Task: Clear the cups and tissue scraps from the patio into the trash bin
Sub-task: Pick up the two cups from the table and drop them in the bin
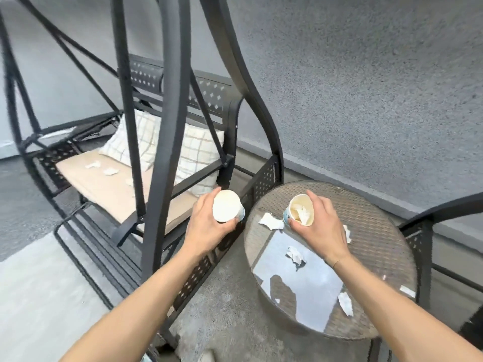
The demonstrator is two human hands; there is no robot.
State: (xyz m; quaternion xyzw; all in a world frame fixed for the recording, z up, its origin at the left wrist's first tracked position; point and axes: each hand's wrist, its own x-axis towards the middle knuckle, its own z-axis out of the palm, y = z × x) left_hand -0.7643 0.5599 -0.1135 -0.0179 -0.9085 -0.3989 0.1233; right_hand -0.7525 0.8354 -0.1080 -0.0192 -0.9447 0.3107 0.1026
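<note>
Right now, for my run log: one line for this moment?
left hand: holds empty cup | right hand: holds cup with tissue | scraps: on round table, swing cushion

a round wicker table with a glass top (pixel 379 231) carries several white tissue scraps: one near its far left edge (pixel 271 221), one crumpled near the middle (pixel 295 254), and two near the right front edge (pixel 345 303) (pixel 407 291). the swing bench's beige seat cushion (pixel 104 189) holds small tissue scraps (pixel 111 171) and two plaid pillows (pixel 198 158).
</note>
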